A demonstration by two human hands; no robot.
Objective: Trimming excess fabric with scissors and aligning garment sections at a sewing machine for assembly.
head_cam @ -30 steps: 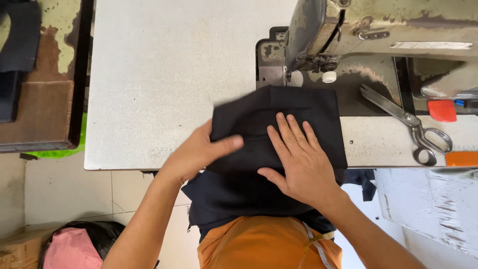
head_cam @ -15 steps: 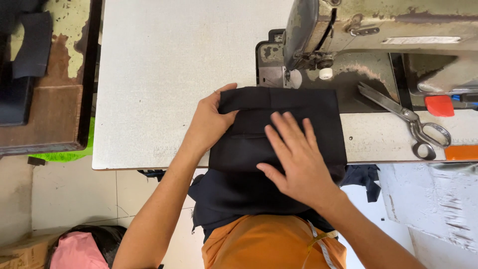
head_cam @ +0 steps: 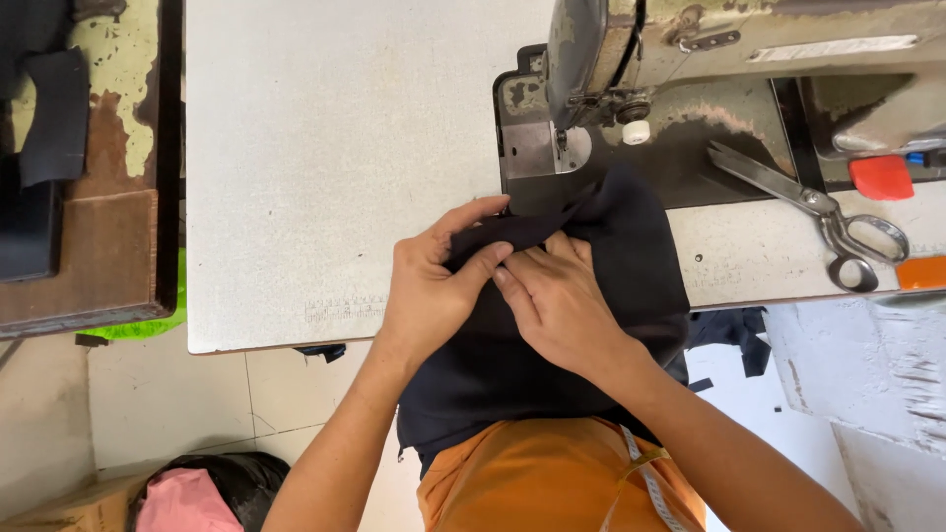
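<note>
Fingers point(head_cam: 471, 264) of the left hand point(head_cam: 429, 296) were curled shut around a folded edge of the dark cloth point(head_cam: 552, 335), thumb pressed on top, at the middle of the frame. Just beside them, the right hand point(head_cam: 562, 305) had its fingers bent down and closed onto the same fold, touching the left thumb. The cloth lay on the near edge of the white tabletop point(head_cam: 325, 148), its upper corner reaching up toward the needle area of the sewing machine point(head_cam: 631, 69) in the upper right of the frame, while its lower part hung off the tabletop into the person's lap, over orange clothing point(head_cam: 532, 483). A pair of metal scissors point(head_cam: 818, 207) rested on the machine bed at the right of the frame, well apart from the hands, with a red piece point(head_cam: 880, 177) above their handles and an orange piece point(head_cam: 921, 273) at the right edge. A worn wooden bench point(head_cam: 99, 197) with dark cloth pieces on it stood at the left of the frame. Lower left, on the tiled floor point(head_cam: 197, 404), sat a bag holding something pink point(head_cam: 182, 502).
</note>
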